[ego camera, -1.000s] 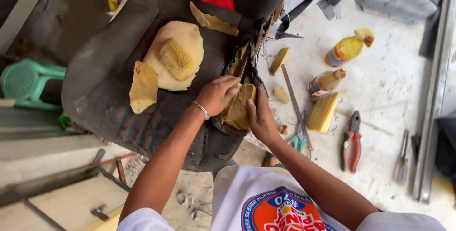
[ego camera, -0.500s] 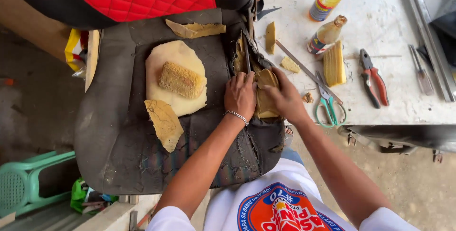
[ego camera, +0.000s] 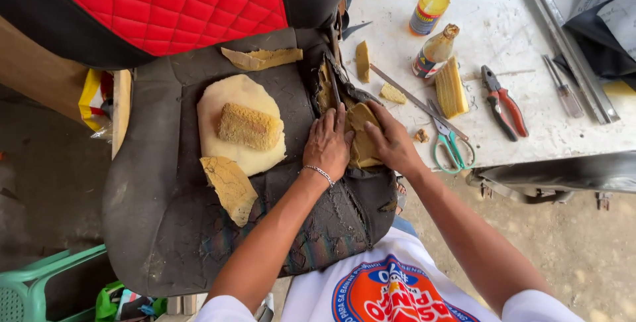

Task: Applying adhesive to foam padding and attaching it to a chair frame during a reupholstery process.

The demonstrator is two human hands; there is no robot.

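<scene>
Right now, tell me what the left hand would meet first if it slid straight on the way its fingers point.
Probably the torn seat edge, just beyond the left hand; depth is unclear.

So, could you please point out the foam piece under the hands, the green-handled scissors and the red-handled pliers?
foam piece (ego camera: 363, 138), head view, on the tan surface showing between the two hands.
green-handled scissors (ego camera: 452, 152), head view, on the green handle loops.
red-handled pliers (ego camera: 509, 111), head view, on a red handle.
</scene>
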